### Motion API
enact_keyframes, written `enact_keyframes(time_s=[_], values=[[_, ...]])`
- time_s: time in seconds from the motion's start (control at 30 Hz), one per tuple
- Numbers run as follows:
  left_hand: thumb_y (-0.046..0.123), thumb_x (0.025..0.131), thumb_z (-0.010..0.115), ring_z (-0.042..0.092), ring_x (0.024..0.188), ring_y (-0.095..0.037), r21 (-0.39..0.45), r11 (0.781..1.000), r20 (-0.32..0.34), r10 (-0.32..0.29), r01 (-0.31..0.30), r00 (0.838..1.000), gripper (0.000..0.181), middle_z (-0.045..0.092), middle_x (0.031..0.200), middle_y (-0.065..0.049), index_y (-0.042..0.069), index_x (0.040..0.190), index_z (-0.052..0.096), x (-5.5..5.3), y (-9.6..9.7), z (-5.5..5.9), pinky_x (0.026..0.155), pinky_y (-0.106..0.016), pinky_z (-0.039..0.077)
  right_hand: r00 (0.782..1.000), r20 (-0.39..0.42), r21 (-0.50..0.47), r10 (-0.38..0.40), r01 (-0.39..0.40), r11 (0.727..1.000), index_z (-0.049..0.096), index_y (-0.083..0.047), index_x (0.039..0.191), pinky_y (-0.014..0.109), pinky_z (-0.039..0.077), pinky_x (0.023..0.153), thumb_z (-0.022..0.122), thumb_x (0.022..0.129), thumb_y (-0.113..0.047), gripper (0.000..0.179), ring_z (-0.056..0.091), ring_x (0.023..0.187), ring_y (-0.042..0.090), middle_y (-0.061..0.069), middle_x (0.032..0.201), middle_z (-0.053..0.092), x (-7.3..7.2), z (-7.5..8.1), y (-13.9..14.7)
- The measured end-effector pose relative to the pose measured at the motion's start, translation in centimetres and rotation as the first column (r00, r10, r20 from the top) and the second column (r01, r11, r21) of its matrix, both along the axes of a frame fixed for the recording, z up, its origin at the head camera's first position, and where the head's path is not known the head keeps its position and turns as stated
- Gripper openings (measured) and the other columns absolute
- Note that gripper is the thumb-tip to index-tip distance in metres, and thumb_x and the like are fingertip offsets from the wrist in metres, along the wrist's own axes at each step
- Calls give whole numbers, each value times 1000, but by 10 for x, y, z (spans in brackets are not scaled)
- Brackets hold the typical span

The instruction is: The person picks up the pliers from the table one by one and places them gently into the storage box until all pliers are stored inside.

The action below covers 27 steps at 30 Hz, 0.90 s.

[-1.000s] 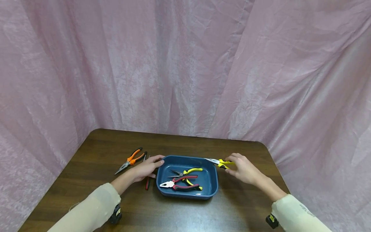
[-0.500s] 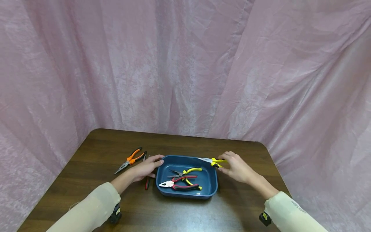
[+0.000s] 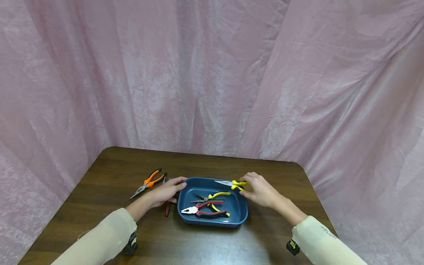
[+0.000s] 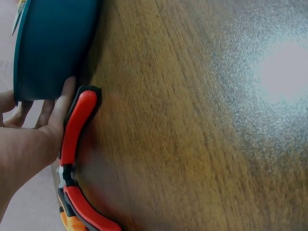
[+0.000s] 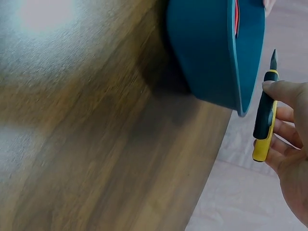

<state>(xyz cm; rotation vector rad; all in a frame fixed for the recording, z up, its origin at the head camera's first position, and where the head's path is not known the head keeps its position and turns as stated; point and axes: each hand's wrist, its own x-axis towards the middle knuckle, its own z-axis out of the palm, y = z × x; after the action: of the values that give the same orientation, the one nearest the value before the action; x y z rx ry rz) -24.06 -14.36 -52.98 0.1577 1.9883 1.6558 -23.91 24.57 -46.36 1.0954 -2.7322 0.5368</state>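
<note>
In the head view, my right hand (image 3: 260,189) holds yellow-and-black needle-nose pliers (image 3: 232,183) by their handles, over the far right part of a blue tray (image 3: 245,213). The right wrist view shows the thumb on the dark grip of these pliers (image 5: 265,110), with fingers behind. My left hand (image 3: 165,193) rests its extended fingers against the tray's left end; the left wrist view shows fingers (image 4: 61,103) along its outer wall. Inside the tray lie red-and-black combination pliers (image 3: 207,211) and yellow-handled needle-nose pliers (image 3: 218,194), partly overlapping.
Orange-and-black needle-nose pliers (image 3: 149,182) lie on the brown wooden table (image 3: 99,206) left of the tray. Red-and-black handled pliers (image 4: 72,130) lie beside the left hand, partly hidden by it in the head view. A pink curtain (image 3: 212,81) hangs behind the table.
My right hand has moved left with the yellow-and-black pliers, from the tray's right rim to over its inside. The left hand and the tray have stayed nearly in place.
</note>
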Motion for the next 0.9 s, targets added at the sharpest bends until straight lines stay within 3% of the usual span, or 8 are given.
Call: enact_keyframes(time_s=[0.53,0.9], values=[[33,106,47,41,133,-34,3,1000,-7,-28,28,1000,43,42,148,-14,18,146,45,0,0,-2,86,-49,54,999,43,3,24,-24,1000,68,-3,116,40,51,92,82,81,-23,42,60,107,20,5,111,67,-3,-3,-25],[36,105,48,43,131,-34,-5,1000,-5,-15,15,1000,45,40,150,-14,18,146,45,0,-1,-1,85,-50,54,997,75,-11,24,-23,1000,68,-6,117,39,52,91,83,81,-23,42,61,106,18,3,112,66,-4,-3,-41]])
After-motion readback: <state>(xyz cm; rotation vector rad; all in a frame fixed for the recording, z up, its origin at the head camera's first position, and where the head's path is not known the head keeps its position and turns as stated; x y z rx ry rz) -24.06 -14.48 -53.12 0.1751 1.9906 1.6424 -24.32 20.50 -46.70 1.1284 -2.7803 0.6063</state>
